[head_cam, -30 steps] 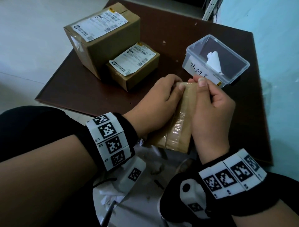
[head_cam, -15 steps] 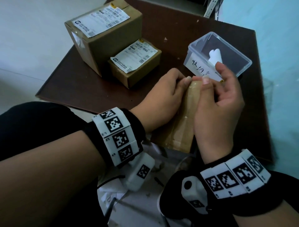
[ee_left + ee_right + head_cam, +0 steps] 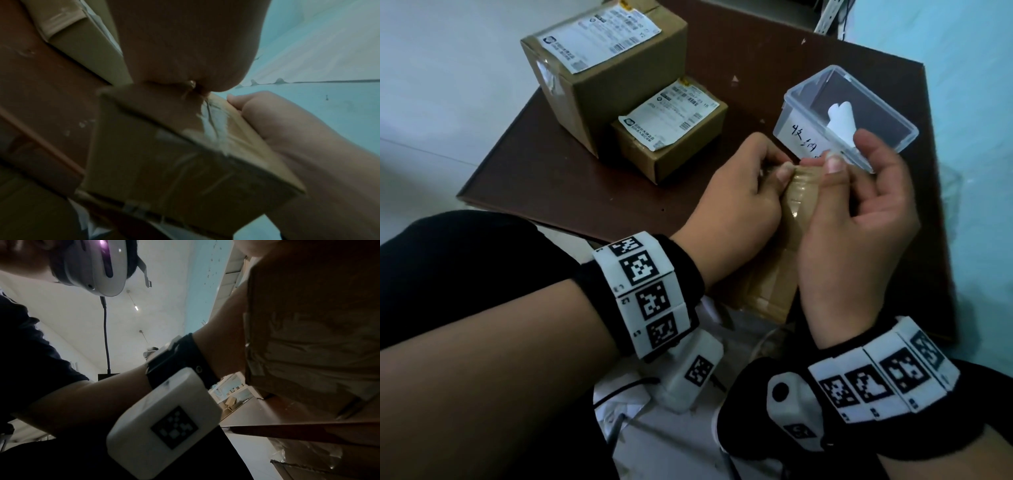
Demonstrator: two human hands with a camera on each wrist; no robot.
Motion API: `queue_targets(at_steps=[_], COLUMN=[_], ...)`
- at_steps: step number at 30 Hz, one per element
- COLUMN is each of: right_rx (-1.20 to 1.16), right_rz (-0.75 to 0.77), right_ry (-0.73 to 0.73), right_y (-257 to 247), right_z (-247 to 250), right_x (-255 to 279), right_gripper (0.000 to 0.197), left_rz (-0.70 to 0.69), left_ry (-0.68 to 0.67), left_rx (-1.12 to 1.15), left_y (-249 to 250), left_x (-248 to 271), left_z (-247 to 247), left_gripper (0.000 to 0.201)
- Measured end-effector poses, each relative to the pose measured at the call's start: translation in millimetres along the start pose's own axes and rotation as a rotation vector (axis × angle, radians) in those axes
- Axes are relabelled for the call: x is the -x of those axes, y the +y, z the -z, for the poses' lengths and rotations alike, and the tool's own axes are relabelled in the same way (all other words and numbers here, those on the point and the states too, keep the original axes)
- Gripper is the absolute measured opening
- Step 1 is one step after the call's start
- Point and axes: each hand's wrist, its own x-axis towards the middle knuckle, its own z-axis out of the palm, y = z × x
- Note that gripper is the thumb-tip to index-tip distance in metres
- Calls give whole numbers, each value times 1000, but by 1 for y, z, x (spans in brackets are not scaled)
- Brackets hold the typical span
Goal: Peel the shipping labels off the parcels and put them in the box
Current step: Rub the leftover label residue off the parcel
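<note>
Both hands meet on one small taped parcel (image 3: 774,274), held on edge between them above the near edge of the brown table (image 3: 585,185). Left hand (image 3: 736,205) curls around the parcel's left side, thumb lying on the top edge. Right hand (image 3: 859,233) pinches the top edge of the parcel between thumb and forefinger; its other fingers are loosely spread, the outermost ones raised in front of the clear plastic box (image 3: 893,126). Whether a label edge sits inside that pinch cannot be told.

Left wrist view: the parcel (image 3: 185,162) shows brown tape and a torn whitish strip along its upper face; the right hand (image 3: 277,121) presses against its far side.

Clear plastic box stands on the table beyond the hands, to the right, open at the top, handwriting on its front wall. One white peeled label (image 3: 840,120) lies curled inside it.

Two more parcels on the table to the left: a large carton (image 3: 602,68) and a small carton (image 3: 671,137) touching its front. Each carries a white shipping label on top, one (image 3: 599,34) on the large, one (image 3: 671,113) on the small.

Black wristbands with white marker tiles on both wrists.
</note>
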Motion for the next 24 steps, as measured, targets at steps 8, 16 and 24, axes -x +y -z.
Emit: queue_targets(at_steps=[8, 16, 24], right_rx=[10, -81, -102], right_rz=[-50, -171, -696], right_ry=[0, 113, -240], right_y=[-2, -5, -1], right_z=[2, 11, 12], right_x=[-1, -14, -31], right_gripper=[35, 26, 61], left_rz=[-15, -142, -193], left_ry=[31, -65, -9], left_rx=[-136, -48, -1], left_y=[2, 8, -9], left_x=[3, -3, 3], left_z=[-5, -8, -7], left_gripper=[18, 14, 31])
